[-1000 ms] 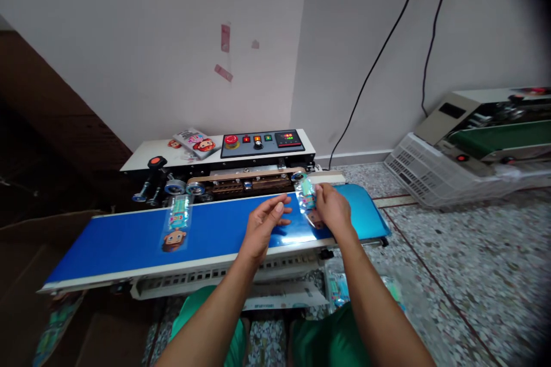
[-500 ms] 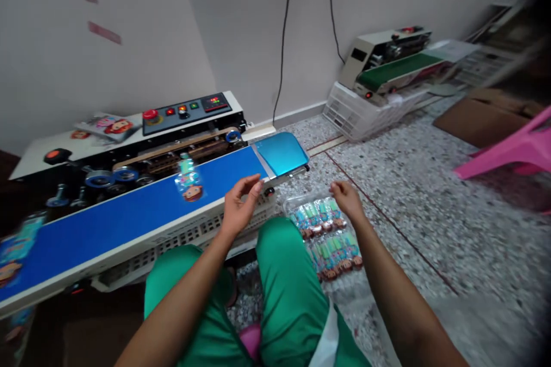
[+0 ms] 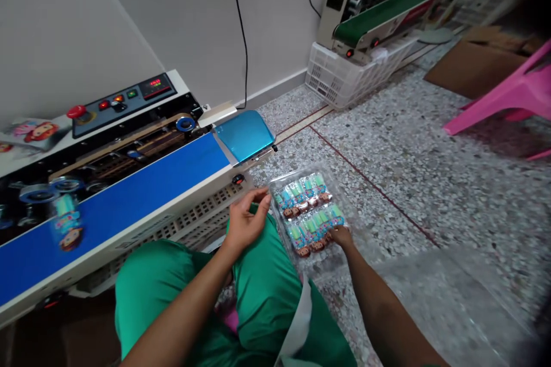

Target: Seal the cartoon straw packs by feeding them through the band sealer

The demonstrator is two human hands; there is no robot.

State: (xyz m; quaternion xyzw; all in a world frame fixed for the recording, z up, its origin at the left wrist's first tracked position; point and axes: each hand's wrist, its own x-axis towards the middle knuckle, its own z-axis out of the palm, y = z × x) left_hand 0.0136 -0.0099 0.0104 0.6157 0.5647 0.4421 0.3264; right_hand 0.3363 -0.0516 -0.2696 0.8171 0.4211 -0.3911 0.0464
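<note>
My left hand [image 3: 247, 221] hovers over my green-trousered knee, fingers loosely curved and the thumb apart, with nothing in it. At the clear plastic tray [image 3: 279, 223], my right hand [image 3: 341, 237] reaches down to the near row, its bent fingers closed at the lower end of a doll-figure packet [image 3: 336, 215]. The fingertips are partly hidden. Two rows of these packets, with green and blue bodies and brown-haired heads, lie in the tray. One more packet [image 3: 68, 223] lies on the blue conveyor belt [image 3: 142, 195], near the sealing machine's rollers.
The machine's control panel [image 3: 123, 104] glows with lit buttons. A shiny blue end plate [image 3: 245, 135] juts out at the belt's right end. Behind stands another sealer with a green belt [image 3: 383, 17] on a white crate [image 3: 331, 74]. A pink chair [image 3: 508, 92] and cardboard box [image 3: 477, 63] are at right.
My right hand has come down onto the packets in the tray. The packet on the belt sits further left among the rollers. My view has turned right; my left hand is lower, over the knee.
</note>
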